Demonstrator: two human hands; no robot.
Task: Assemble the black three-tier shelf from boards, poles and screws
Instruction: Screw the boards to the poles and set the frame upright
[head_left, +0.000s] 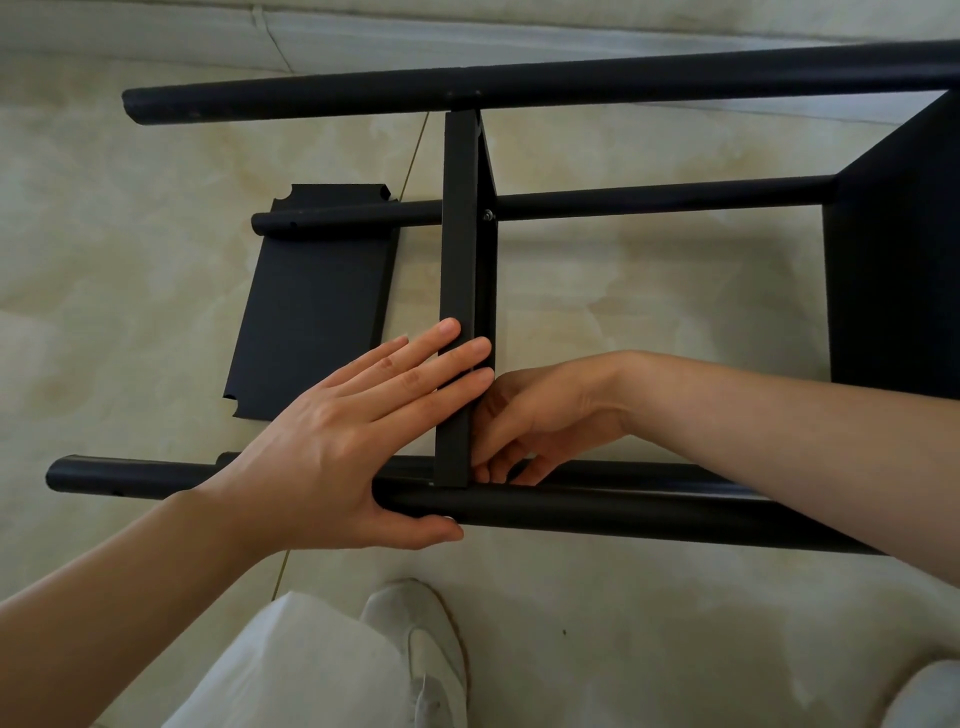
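Both forearms are bare; no sleeves, watch or rings are visible on either arm or hand. The left hand (332, 441) and right hand (540, 421) have short, unpainted nails. The legs are covered by light, off-white trousers (291, 670). One foot wears a pale grey-white shoe (426, 639) with a smooth, rounded toe and a thin tan sole edge.

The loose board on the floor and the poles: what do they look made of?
Loose board: matte black with a fine woven-looking grain and notched corners; probably laminated fibreboard, though the core is hidden. Poles, such as the near pole: smooth round tubes with a soft sheen and small holes; likely painted metal, possibly plastic.
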